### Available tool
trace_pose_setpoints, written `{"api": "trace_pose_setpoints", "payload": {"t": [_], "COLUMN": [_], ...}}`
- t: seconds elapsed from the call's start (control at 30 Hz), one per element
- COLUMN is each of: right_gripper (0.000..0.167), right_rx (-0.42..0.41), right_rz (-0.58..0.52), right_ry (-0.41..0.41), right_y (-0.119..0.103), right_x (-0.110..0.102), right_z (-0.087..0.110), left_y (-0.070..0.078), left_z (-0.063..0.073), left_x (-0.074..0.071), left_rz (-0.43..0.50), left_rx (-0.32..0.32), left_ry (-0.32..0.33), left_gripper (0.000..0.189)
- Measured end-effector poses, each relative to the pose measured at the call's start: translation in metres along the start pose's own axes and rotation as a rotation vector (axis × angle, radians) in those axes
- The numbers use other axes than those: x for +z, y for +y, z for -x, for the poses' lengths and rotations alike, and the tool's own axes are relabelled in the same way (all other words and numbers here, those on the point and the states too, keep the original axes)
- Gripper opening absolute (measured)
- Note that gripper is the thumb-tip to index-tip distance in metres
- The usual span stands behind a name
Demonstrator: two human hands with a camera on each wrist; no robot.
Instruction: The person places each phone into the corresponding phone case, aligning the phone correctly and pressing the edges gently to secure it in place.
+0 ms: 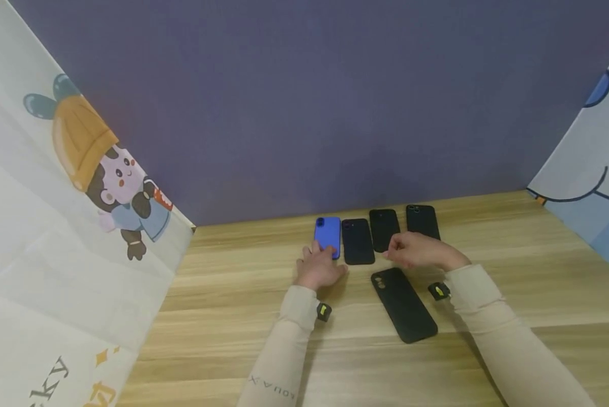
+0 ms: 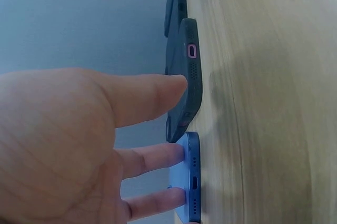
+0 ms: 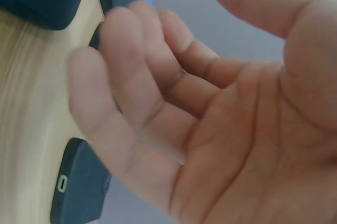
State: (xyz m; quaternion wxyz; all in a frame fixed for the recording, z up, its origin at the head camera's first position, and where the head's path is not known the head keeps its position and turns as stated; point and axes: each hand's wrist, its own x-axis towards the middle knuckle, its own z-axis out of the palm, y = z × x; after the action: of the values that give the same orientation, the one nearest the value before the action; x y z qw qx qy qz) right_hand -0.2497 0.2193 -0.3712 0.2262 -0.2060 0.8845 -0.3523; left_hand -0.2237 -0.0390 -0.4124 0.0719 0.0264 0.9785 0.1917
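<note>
My left hand (image 1: 318, 269) reaches over the lower end of a blue phone (image 1: 327, 230), which lies flat with its camera end away from me. In the left wrist view, straight fingers (image 2: 152, 159) meet the back of that phone, and the thumb overlaps the black-cased phone (image 2: 194, 89) beside it. My right hand (image 1: 417, 250) hovers near the lower ends of two more black-cased phones, one left (image 1: 384, 226) and one right (image 1: 422, 218). Its fingers bend loosely around nothing in the right wrist view. A larger black phone case or cased phone (image 1: 405, 308) lies slantwise between my forearms.
A wooden tabletop (image 1: 223, 316) carries the row of phones close to a dark blue-grey back panel (image 1: 304, 113). White sheets with cartoon prints stand along the left (image 1: 30, 226) and right (image 1: 599, 147). Small black wrist cameras hang below both cuffs.
</note>
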Motion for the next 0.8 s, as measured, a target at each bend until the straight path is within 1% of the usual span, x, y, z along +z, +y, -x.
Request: {"api": "trace_pose_setpoints", "payload": {"t": [0.2,0.3,0.37,0.43,0.53,0.6,0.67,0.73,0.8], "right_gripper": [0.026,0.032,0.046,0.067,0.096,0.105,0.109,0.113,0.118], "right_rx": [0.063,0.083,0.104,0.136,0.181,0.205,0.217,0.209,0.199], "right_rz": [0.099,0.189,0.277,0.365,0.466,0.504,0.531,0.546,0.555], "right_ry": [-0.032,-0.031,-0.031,-0.027,-0.017,-0.002,0.013,0.021,0.019], "right_y": [-0.007,-0.01,-0.011,-0.012,-0.014,-0.014,-0.015,-0.016,-0.018], "right_x": [0.004,0.012,0.018,0.026,0.037,0.044,0.05,0.055,0.058], "right_z": [0.007,0.013,0.018,0.023,0.028,0.031,0.032,0.033,0.034], "left_y": [0.0,0.0,0.0,0.0,-0.003,-0.005,-0.006,-0.005,-0.003], "left_z": [-0.002,-0.002,-0.002,-0.003,-0.006,-0.008,-0.013,-0.019,-0.027], "left_x": [0.001,-0.001,0.0,0.0,0.002,0.001,0.001,0.001,0.001], "left_rz": [0.004,0.005,0.018,0.022,0.036,0.042,0.057,0.057,0.045], "left_rx": [-0.003,-0.013,-0.019,-0.02,-0.015,-0.013,-0.016,-0.026,-0.049], "left_ry": [0.006,0.008,0.018,0.044,0.092,0.118,0.137,0.159,0.177], "left_gripper": [0.06,0.059,0.056,0.051,0.042,0.038,0.036,0.035,0.035]}}
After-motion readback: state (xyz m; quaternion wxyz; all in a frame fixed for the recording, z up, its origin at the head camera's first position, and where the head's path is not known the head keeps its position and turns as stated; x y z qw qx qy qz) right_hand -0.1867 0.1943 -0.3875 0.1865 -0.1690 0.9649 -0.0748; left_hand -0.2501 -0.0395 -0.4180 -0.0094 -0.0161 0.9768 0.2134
